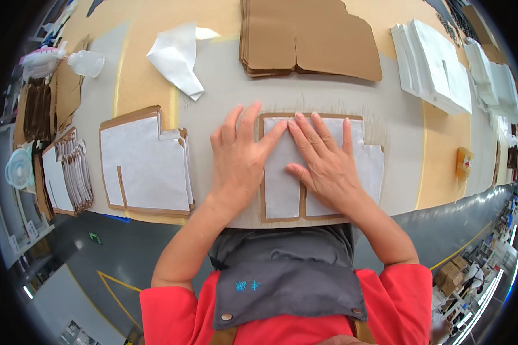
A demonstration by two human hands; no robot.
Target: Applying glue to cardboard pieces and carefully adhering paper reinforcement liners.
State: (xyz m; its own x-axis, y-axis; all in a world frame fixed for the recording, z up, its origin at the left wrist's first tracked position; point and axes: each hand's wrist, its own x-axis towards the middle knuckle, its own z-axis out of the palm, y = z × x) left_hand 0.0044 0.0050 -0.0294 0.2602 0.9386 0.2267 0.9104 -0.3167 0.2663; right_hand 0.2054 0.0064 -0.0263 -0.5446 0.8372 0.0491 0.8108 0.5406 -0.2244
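A brown cut piece, perhaps leather, with a white sheet [342,198] laid over it lies at the table's front edge before me. It has a notched corner and a slit, and its brown rim shows around the white. My right hand [325,158] rests on the sheet with fingers stretched out and spread. My left hand [240,155] is at the piece's left side, fingers apart, its index fingertip on the sheet near the upper edge, next to my right fingertips. Neither hand grips anything.
At left stands a stack of similar white-covered brown pieces [147,167], with another fanned pile [69,172] beyond. Plain brown pieces [316,43] are stacked at the far middle, white sheets [434,69] at right. A loose white sheet [175,60], clear bottle [86,63] and small orange object [464,163] also lie about.
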